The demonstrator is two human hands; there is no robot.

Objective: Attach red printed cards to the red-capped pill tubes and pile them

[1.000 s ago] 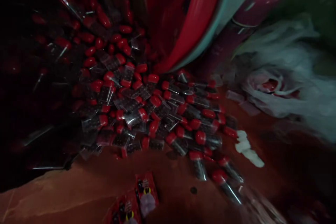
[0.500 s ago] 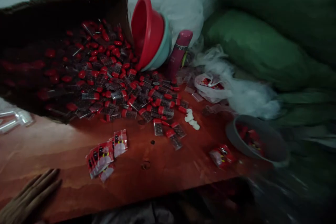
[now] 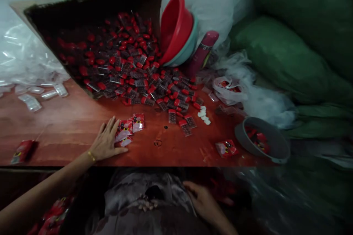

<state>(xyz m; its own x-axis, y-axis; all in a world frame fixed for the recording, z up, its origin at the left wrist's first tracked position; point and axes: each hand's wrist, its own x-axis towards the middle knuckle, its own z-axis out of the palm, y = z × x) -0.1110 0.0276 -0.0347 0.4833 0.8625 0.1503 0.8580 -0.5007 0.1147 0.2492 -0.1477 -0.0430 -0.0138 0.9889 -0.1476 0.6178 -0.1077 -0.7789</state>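
My left hand (image 3: pixel 108 142) lies flat on the red table, fingers spread, a yellow bracelet at its wrist. Its fingertips touch the near side of a small group of red printed sachets (image 3: pixel 125 128). Below the table edge, beside my lap, is my right hand (image 3: pixel 203 201). One finger stretches toward the grey patterned clothing (image 3: pixel 149 198), with a gap below it and nothing visible in the hand; its other fingers are partly hidden. Beyond the sachets, small clear containers with red caps (image 3: pixel 143 80) spill from a tipped cardboard box (image 3: pixel 91 2).
Red and teal basins (image 3: pixel 182 25) lean beside the box, near a magenta bottle (image 3: pixel 202 49). White discs (image 3: pixel 203 115), a sachet (image 3: pixel 226 148) and a grey bowl (image 3: pixel 275 150) of sachets stand right. Another sachet (image 3: pixel 23 151) and clear empty containers (image 3: pixel 30 102) lie left. Green sacks (image 3: pixel 286 55) fill the right.
My left hand has moved right across the table to the sachets. The view has shifted left and levelled, and my right hand has come into sight beside my lap.
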